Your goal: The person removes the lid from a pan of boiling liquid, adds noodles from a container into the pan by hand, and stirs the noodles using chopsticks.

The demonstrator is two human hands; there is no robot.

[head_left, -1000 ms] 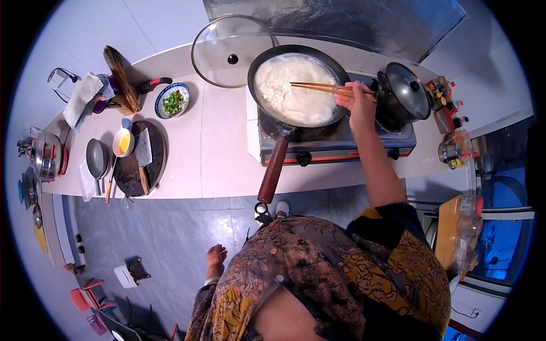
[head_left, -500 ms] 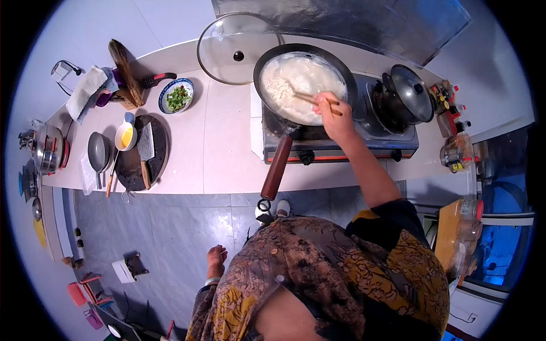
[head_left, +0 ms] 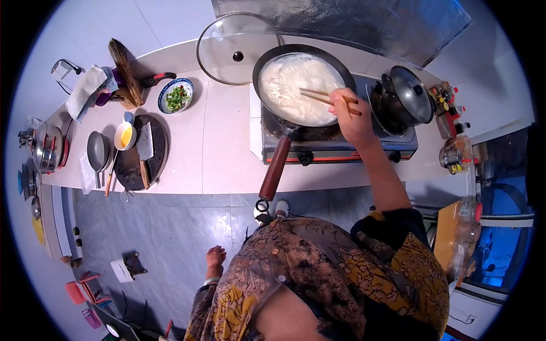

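My right hand (head_left: 354,116) is closed around a pair of wooden chopsticks (head_left: 318,95), their tips slightly apart over the pan. Below them, pale noodles (head_left: 281,85) lie in a milky, foamy liquid that fills a dark frying pan (head_left: 259,71). The pan rests on the left burner of a gas stove (head_left: 341,154), its brown handle (head_left: 276,167) pointing toward my body. My left hand (head_left: 215,256) hangs by my side above the floor, fingers loosely bent, with nothing in it.
A glass lid (head_left: 219,57) leans behind the pan. A lidded pot (head_left: 405,94) sits on the right burner. Leftward are a bowl of chopped greens (head_left: 177,95), a round board (head_left: 159,165) with a cleaver (head_left: 146,142), a pan of beaten egg (head_left: 126,136) and a small grey pan (head_left: 98,152).
My right hand has moved right and slightly down with the chopsticks, whose tips have parted a little. The noodles have shifted in the liquid. My left hand stays where it was.
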